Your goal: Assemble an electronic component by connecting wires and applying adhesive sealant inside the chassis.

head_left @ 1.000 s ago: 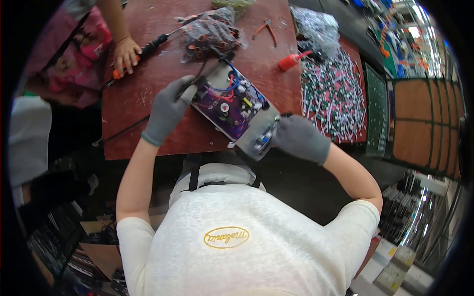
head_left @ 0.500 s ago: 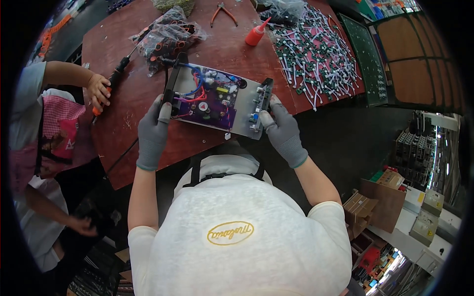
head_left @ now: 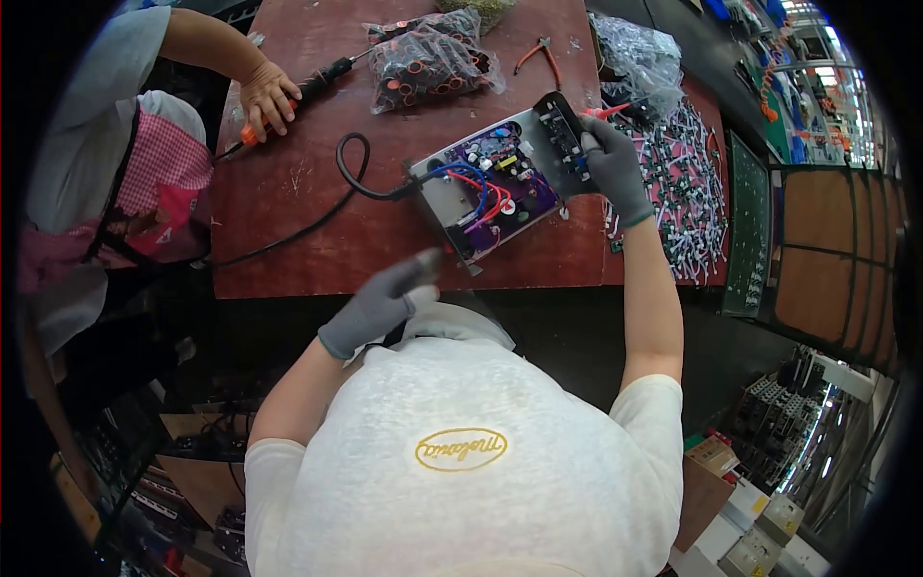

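Silver rectangular metal housing (head_left: 437,202), its purple circuit board (head_left: 527,195) apparently wired but uncovered, is grasped by the gray-gloved right hand (head_left: 617,171); the gray-gloved left hand (head_left: 383,303) hovers empty.

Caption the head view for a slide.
At a red table, gloved right hand grips one end of an open electronics unit, left hand clear of it.

Two gloved hands (head_left: 377,306) (head_left: 618,175), one bare hand (head_left: 267,98) (a co-worker's), one chassis (head_left: 505,175), one screwdriver (head_left: 322,82).
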Motion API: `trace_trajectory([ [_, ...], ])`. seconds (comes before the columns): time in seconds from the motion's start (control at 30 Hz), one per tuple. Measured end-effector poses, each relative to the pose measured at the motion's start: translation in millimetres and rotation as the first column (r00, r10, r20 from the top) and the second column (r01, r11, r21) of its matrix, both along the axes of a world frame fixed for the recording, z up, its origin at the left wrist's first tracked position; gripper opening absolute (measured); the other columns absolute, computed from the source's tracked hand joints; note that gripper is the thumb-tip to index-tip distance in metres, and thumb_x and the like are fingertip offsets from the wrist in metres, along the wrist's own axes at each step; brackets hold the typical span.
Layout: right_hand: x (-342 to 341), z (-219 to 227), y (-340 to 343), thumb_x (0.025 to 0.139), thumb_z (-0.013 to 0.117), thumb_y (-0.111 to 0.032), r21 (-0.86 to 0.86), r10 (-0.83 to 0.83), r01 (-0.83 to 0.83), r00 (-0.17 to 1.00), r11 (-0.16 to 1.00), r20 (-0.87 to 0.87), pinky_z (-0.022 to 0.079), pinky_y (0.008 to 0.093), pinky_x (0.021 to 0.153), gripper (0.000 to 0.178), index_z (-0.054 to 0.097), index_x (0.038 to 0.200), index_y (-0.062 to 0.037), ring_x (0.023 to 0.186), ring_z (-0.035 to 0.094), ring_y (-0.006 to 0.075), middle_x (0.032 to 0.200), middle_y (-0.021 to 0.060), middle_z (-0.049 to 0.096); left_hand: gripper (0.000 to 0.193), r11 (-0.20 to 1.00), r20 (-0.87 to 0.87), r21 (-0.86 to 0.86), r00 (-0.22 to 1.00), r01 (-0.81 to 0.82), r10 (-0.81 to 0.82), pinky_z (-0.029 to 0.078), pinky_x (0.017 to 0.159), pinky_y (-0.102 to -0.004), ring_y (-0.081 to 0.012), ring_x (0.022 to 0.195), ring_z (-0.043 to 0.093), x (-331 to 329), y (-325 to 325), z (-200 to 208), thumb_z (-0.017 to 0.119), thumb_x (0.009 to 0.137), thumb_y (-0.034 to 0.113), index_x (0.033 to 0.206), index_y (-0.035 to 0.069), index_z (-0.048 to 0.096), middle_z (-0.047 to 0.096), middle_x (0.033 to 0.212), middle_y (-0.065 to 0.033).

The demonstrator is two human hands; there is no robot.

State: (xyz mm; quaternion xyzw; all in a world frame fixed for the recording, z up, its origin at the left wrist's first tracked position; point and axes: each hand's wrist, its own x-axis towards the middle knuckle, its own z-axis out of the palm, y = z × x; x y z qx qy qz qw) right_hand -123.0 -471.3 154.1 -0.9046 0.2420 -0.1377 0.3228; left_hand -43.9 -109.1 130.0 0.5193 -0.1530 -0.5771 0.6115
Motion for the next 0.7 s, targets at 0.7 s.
trace_trajectory([
  [0.7,-28,-40,14,0.094,0.053,-0.02,0.25,-0.246,0.173,0.92,0.953,0.304,0.047,0.0269,0.076,0.027,0.063,0.108,0.0011,0.084,0.06,0.0113,0.091,0.0105,0.068,0.016,0.995,0.992,0.09,-0.086,-0.034,-0.093,0.044,0.089,-0.0436,-0.0305,0.078,0.054,46,6,36,0.064,0.082,0.018,0.08,0.005,0.055,0.051,0.072,-0.0114],
])
